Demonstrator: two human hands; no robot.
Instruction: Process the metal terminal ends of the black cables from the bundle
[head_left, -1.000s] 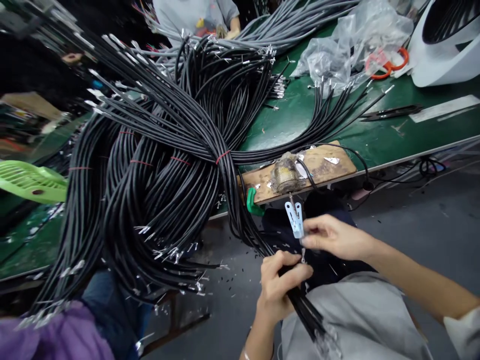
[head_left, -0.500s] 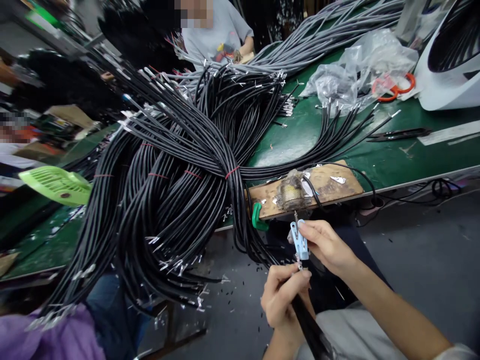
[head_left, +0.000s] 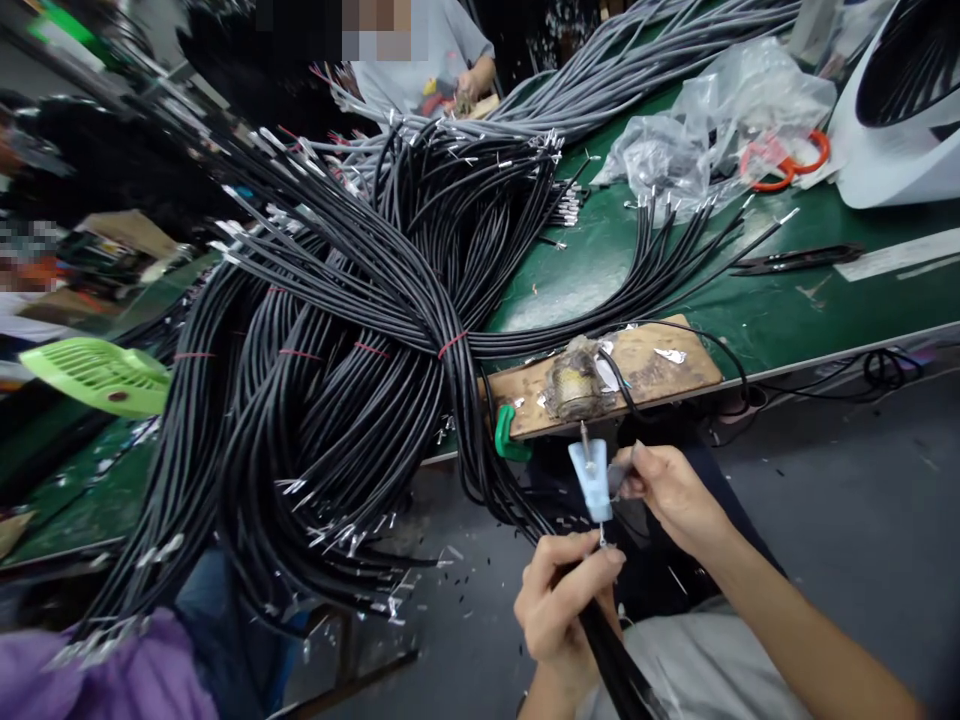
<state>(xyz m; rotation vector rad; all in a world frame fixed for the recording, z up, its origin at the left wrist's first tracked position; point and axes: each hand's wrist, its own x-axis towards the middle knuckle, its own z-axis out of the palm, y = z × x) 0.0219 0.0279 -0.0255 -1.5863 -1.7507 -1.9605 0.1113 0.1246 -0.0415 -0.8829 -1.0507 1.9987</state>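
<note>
My left hand (head_left: 566, 600) is closed around a black cable bundle (head_left: 611, 660), with silvery strands standing up at its fingertips. Above those strands a light-blue clip (head_left: 592, 482) hangs from the thin shaft of a small motor (head_left: 576, 388), its lower end meeting the strands. Just right of the clip, my right hand (head_left: 664, 492) pinches a small, thin greyish piece and is apart from the clip. The motor is fixed on a wooden board (head_left: 667, 362) at the table edge, beside a green clamp (head_left: 508, 436).
Large black cable bundles (head_left: 352, 380) spread over the green table (head_left: 795, 310) and hang off its edge. Orange-handled scissors (head_left: 784, 172), plastic bags (head_left: 675, 150), pliers (head_left: 799, 260) and a white fan (head_left: 892, 150) lie at the right. A person sits across the table.
My right hand has let go of the blue clip and moved slightly right, with a thin greyish piece in its fingers. The clip has turned to show its broad face.
</note>
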